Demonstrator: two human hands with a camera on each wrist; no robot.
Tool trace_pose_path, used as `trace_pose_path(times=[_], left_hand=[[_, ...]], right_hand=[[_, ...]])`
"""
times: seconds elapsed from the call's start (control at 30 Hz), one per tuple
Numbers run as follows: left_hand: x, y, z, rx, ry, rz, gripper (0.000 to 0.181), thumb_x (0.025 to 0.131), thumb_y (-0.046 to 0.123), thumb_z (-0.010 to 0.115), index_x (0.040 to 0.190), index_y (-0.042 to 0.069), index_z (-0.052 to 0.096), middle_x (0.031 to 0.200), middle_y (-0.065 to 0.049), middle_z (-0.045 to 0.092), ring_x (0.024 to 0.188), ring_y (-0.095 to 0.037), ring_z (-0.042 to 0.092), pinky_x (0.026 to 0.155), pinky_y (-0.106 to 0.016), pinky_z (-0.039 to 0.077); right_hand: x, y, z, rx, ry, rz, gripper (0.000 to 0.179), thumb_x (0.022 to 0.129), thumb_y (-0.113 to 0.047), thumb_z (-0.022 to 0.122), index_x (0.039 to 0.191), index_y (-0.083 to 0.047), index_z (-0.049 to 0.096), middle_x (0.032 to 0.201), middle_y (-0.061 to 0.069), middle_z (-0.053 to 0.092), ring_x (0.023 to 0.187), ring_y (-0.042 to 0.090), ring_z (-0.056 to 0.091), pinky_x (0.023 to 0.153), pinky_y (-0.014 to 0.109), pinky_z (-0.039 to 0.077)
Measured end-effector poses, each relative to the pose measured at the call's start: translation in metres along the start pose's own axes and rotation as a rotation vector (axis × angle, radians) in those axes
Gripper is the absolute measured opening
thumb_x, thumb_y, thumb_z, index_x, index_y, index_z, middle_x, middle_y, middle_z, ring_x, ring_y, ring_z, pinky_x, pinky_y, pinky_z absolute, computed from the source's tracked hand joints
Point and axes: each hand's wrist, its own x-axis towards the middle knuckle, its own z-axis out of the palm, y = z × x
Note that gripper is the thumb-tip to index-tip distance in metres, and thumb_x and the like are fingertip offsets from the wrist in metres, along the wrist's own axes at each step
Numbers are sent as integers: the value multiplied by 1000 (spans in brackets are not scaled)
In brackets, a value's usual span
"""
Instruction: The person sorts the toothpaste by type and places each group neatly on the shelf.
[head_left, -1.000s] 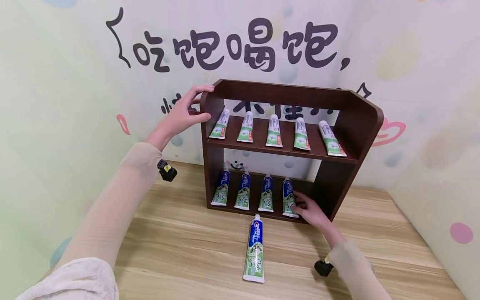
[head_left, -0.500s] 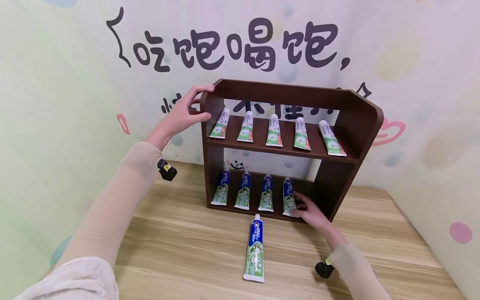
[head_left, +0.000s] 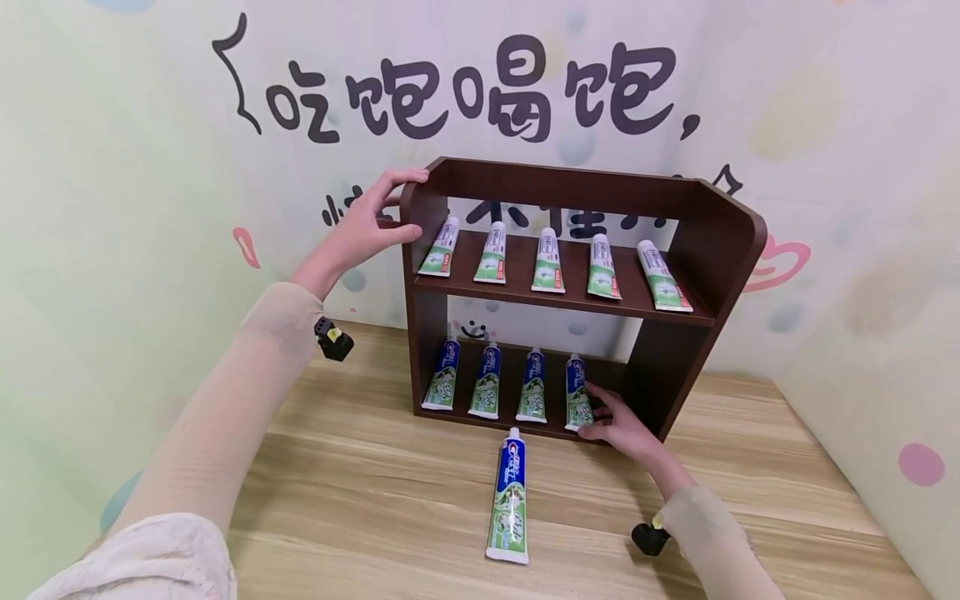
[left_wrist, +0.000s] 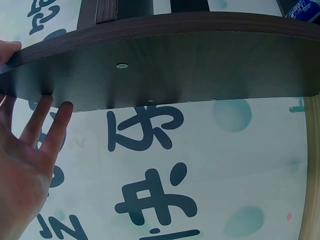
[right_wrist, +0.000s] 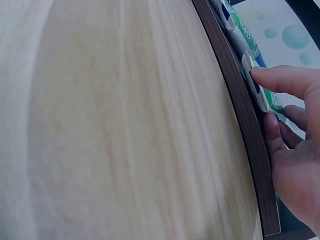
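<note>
A dark brown two-tier shelf (head_left: 573, 183) stands on the wooden table. My left hand (head_left: 365, 225) holds its upper left side panel, thumb at the front edge and fingers spread toward the top and back; the left wrist view shows this hand (left_wrist: 25, 160) against the panel's outer face. On the lower tier, my right hand (head_left: 626, 429) pinches the rightmost blue-and-green toothpaste tube (head_left: 576, 387), thumb at its flat bottom end, fingers along its right side. In the right wrist view the thumb (right_wrist: 282, 79) touches that tube's end (right_wrist: 255, 85).
Several white-and-green toothpaste tubes (head_left: 549, 262) lie in a row on the upper tier. More blue-and-green tubes (head_left: 486, 382) line the lower tier to the left. Another toothpaste tube (head_left: 510, 500) lies on the table (head_left: 360, 492) before the shelf. A printed wall (head_left: 480, 92) stands behind.
My right thumb has slid down from the tube's face to its bottom end, and the tube has shifted slightly back into the shelf. The left hand has stayed in place.
</note>
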Motion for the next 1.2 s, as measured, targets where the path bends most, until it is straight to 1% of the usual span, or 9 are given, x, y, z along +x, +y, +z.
trace_pose_path(times=[0.23, 0.53, 0.8, 1.03, 1.2], left_hand=[[1, -1, -1, 3, 6, -1, 60, 90, 4, 64, 144, 9, 40, 158, -4, 36, 139, -37, 43, 107, -53, 46], [1, -1, -2, -1, 0, 5, 60, 90, 7, 65, 144, 8, 40, 158, -5, 36, 139, -38, 42, 107, -54, 45], [1, 0, -1, -4, -3, 2, 60, 90, 3, 64, 144, 8, 40, 158, -5, 35, 139, -37, 42, 107, -54, 45], [1, 0, -1, -5, -7, 5, 59, 90, 4, 64, 144, 8, 40, 158, -5, 35, 139, -37, 42, 108, -54, 45], [0, 0, -1, -3, -7, -4, 59, 90, 3, 64, 144, 8, 40, 159, -4, 35, 140, -37, 42, 108, -54, 45]], right_hand=[[0, -1, -1, -19, 6, -12, 86, 86, -20, 75, 156, -9, 26, 154, 25, 28, 126, 40, 47, 91, 38, 51], [1, -1, -3, -22, 1, -35, 85, 87, -19, 75, 156, -8, 27, 151, 25, 31, 123, 38, 49, 88, 33, 50], [-1, -2, -3, -16, -7, -30, 86, 87, -19, 75, 156, -7, 26, 152, 25, 29, 123, 38, 49, 85, 31, 51], [-1, -2, -2, -10, 7, -28, 86, 86, -20, 75, 156, -7, 27, 152, 26, 30, 122, 38, 50, 85, 32, 51], [0, -3, -1, 16, 12, -3, 87, 84, -18, 76, 156, -7, 28, 152, 25, 32, 124, 39, 49, 85, 31, 51]])
